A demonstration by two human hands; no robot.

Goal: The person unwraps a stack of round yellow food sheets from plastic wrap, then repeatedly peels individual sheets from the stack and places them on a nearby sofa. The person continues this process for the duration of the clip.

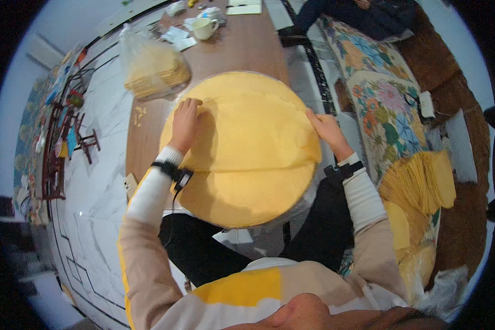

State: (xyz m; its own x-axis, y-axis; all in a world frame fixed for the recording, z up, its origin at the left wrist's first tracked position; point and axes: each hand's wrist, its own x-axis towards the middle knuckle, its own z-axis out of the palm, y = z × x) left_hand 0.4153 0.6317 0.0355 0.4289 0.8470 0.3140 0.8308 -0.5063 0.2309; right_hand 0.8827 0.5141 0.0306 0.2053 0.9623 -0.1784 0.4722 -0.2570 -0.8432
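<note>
A large round stack of thin yellow sheets [247,198] lies before me, overhanging the near end of the table. Its top sheet [251,132] is turned over on itself, leaving a straight edge across the lower part and a loose, wrinkled bulge at the right. My left hand [186,123] is over the left side of the stack with its fingers bent; whether it grips anything is hidden. At the right rim, my right hand [326,128] pinches the edge of the top sheet between thumb and fingers.
A clear plastic bag [148,53] holds folded yellow sheets on the wooden table [247,45]. Beyond it are a cup [204,29], papers and a notebook [244,6]. A phone [130,185] lies at the left edge. Folded yellow sheets [416,185] fan out on the floral seat. Another person [354,16] sits beyond.
</note>
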